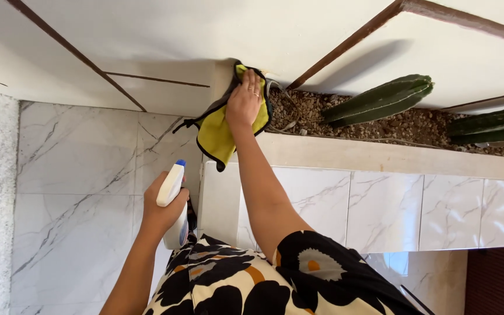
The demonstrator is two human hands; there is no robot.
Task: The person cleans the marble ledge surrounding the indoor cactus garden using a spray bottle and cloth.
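Top centre of the frame: my right hand (245, 102) lies flat, fingers spread, pressing a yellow cloth (224, 131) against the corner where the pale ledge (380, 156) meets the wall (164, 35). The cloth's dark-edged tail hangs loose below the palm, over the ledge's front. Lower left of centre, my left hand (160, 211) is closed around a white spray bottle (173, 201) with a blue tip, held upright near the hip, nozzle toward the marble tiles (77, 175).

Right of the cloth, the ledge carries a bed of brown gravel (316, 114); a green cactus (380, 99) stands in it at upper right, and a second cactus (491, 123) shows at the right edge. A thin wire or stem curls just beside the cloth.

What could go wrong, as I judge it: a wide stroke to the right would carry the cloth into the gravel, scatter stones over the ledge or snag the wire; farther along, the fingers could meet the cactus spines. The hanging tail could catch on the ledge's corner. A careless squeeze of the bottle would wet the floral dress (252, 280) rather than the tiles.
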